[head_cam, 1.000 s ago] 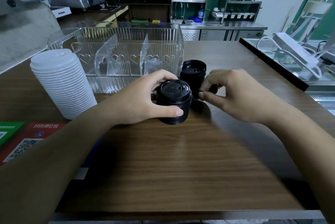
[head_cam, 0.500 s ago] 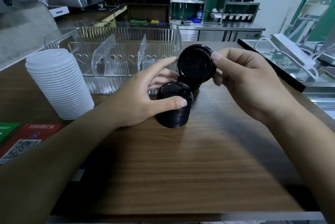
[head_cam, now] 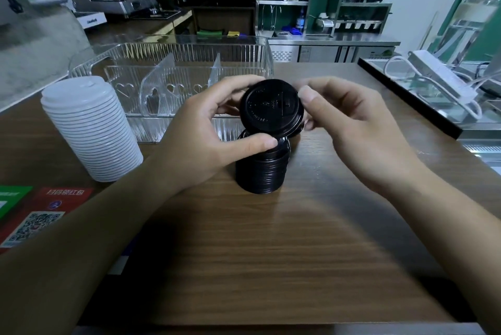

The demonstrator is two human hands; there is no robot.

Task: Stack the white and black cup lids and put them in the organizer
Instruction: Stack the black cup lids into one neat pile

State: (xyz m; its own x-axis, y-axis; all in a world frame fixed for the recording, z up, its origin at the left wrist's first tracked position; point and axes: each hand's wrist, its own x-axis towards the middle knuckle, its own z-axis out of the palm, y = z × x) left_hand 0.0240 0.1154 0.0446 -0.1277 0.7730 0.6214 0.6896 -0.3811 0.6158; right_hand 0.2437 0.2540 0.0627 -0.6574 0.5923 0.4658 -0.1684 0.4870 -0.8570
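A tall stack of black cup lids (head_cam: 261,172) stands on the wooden counter (head_cam: 271,253). Just above it, a small bunch of black lids (head_cam: 271,107) is tilted with its top face toward me. My left hand (head_cam: 200,139) pinches its left rim, the thumb down at the stack's top edge. My right hand (head_cam: 352,123) touches its right rim with the fingertips. A stack of white lids (head_cam: 89,128) stands to the left. The clear organizer (head_cam: 189,63) with dividers sits behind, and I see nothing in its compartments.
Red and green QR cards (head_cam: 40,212) lie at the counter's left front. A black-edged glass case (head_cam: 406,96) with a white power strip (head_cam: 439,77) runs along the right. Coffee machines and steel shelving stand far behind.
My right hand turned the small bunch of black lids from underside-facing to top-facing and lowered it over the stack. My left hand's fingers closed on its left rim.
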